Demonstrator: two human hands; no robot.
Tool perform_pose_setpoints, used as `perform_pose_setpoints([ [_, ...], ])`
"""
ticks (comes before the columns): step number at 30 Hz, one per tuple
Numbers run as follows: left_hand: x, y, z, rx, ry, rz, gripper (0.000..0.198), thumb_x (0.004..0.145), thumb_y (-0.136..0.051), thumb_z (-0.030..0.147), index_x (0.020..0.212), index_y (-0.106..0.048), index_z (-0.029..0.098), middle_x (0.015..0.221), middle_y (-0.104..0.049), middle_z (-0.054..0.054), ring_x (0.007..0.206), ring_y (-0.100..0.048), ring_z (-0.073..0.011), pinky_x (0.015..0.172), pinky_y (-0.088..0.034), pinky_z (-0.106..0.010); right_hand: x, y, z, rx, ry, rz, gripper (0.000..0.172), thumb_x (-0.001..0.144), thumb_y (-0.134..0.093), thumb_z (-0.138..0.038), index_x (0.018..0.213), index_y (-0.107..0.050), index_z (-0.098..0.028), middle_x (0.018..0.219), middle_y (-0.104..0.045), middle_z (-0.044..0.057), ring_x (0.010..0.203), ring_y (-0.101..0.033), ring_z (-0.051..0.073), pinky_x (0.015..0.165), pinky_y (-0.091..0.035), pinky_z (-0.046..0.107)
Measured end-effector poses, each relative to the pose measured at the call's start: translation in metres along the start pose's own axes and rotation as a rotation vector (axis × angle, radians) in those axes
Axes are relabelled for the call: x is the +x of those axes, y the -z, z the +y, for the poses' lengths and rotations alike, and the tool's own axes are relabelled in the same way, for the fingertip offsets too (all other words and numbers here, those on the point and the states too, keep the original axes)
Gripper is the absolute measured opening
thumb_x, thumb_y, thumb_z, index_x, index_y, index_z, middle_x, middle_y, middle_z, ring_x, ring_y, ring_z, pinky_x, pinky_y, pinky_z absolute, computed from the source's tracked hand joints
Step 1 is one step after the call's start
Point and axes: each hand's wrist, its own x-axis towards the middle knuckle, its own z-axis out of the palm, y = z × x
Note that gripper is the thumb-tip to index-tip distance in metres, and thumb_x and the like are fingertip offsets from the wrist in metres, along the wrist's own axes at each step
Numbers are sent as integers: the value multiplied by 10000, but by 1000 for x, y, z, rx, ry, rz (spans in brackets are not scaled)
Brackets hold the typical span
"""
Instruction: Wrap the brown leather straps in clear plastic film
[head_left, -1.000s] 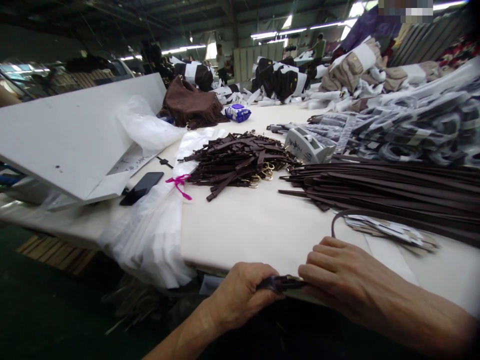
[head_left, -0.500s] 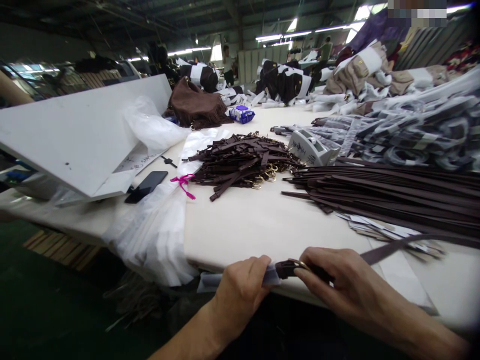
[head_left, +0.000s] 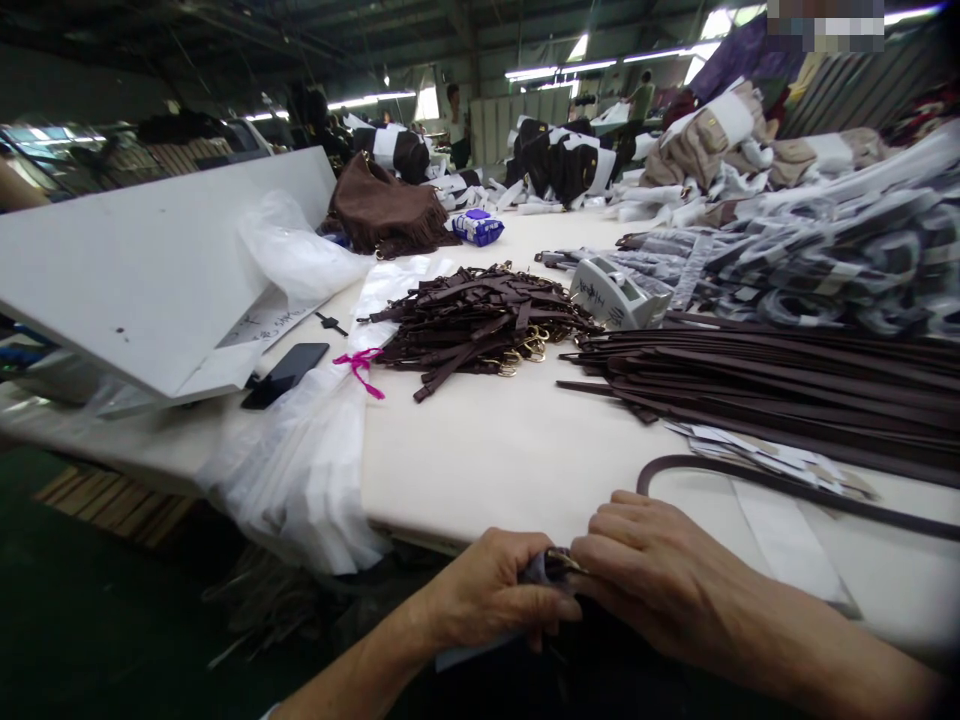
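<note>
At the near edge of the desk (head_left: pixel 487 450) the left hand (head_left: pixel 491 592) and right hand (head_left: pixel 649 580) both grip the ringed end of a dark strap (head_left: pixel 825 497) (its length loops away rightward), with long straps (head_left: pixel 787 385) stacked beyond at right and short straps (head_left: pixel 476 320) heaped farther left.
</note>
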Motion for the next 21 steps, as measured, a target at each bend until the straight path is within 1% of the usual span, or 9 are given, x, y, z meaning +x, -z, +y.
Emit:
perform_pose_setpoints([
  [4, 8, -8, -3, 643, -197, 299, 298, 799, -567, 421, 872, -586, 133, 723, -614, -40, 678, -570, -168, 634, -424, -259, 8, 7, -3, 305, -246, -85, 226, 861, -473, -171, 642, -416, -177, 575, -441, -61, 522, -391, 72, 506, -255, 211],
  [6, 8, -8, -2, 798, -276, 421, 399, 781, -576, 470, 969, -574, 118, 816, -632, -71, 745, -572, -193, 683, -413, -283, 10, 7, 0, 394, -279, -96, 236, 853, -474, -167, 628, -403, -173, 544, -382, -73, 494, -349, 59, 478, -242, 197],
  [7, 7, -7, -2, 812, -283, 436, 437, 765, -589, 487, 1001, -564, 121, 841, -633, -68, 753, -568, -189, 685, -408, -277, 10, 7, 1, 408, -284, -101, 227, 856, -472, -175, 636, -417, -174, 548, -385, -73, 496, -348, 59, 478, -245, 194],
  [8, 4, -4, 0, 800, -262, 417, 441, 752, -602, 497, 997, -564, 132, 835, -630, -49, 742, -562, -174, 670, -400, -258, 9, 7, 3, 408, -283, -111, 215, 862, -473, -192, 650, -439, -175, 559, -404, -71, 504, -362, 60, 483, -251, 193],
  [10, -2, 3, 5, 738, -178, 325, 376, 745, -610, 501, 888, -584, 155, 735, -597, 11, 669, -533, -127, 601, -368, -211, 6, 7, 7, 366, -277, -127, 194, 880, -471, -246, 699, -489, -181, 602, -469, -60, 540, -414, 71, 508, -270, 199],
  [13, -9, 11, 14, 644, -87, 230, 338, 762, -599, 485, 737, -572, 150, 604, -489, 62, 582, -454, -78, 526, -306, -176, 4, 11, 11, 289, -281, -117, 194, 906, -444, -303, 769, -525, -192, 658, -533, -38, 592, -477, 95, 545, -294, 214],
  [15, -9, 12, 18, 602, -70, 227, 344, 734, -631, 483, 762, -583, 144, 605, -472, 67, 584, -438, -73, 521, -295, -171, 4, 14, 10, 283, -269, -129, 214, 914, -427, -301, 760, -523, -188, 643, -536, -34, 577, -485, 98, 541, -302, 215],
  [17, -6, 8, 19, 562, -74, 183, 339, 736, -634, 472, 804, -602, 141, 631, -501, 59, 609, -457, -82, 540, -310, -172, 7, 16, 7, 309, -217, -152, 197, 907, -435, -256, 750, -530, -184, 645, -552, -30, 576, -500, 98, 549, -320, 209],
  [21, 0, -1, 18, 483, -151, 117, 309, 811, -552, 436, 916, -621, 153, 762, -597, 16, 708, -517, -120, 634, -364, -191, 11, 16, -1, 381, -121, -148, 129, 877, -454, -153, 887, -571, -205, 784, -637, -15, 690, -577, 113, 639, -367, 199],
])
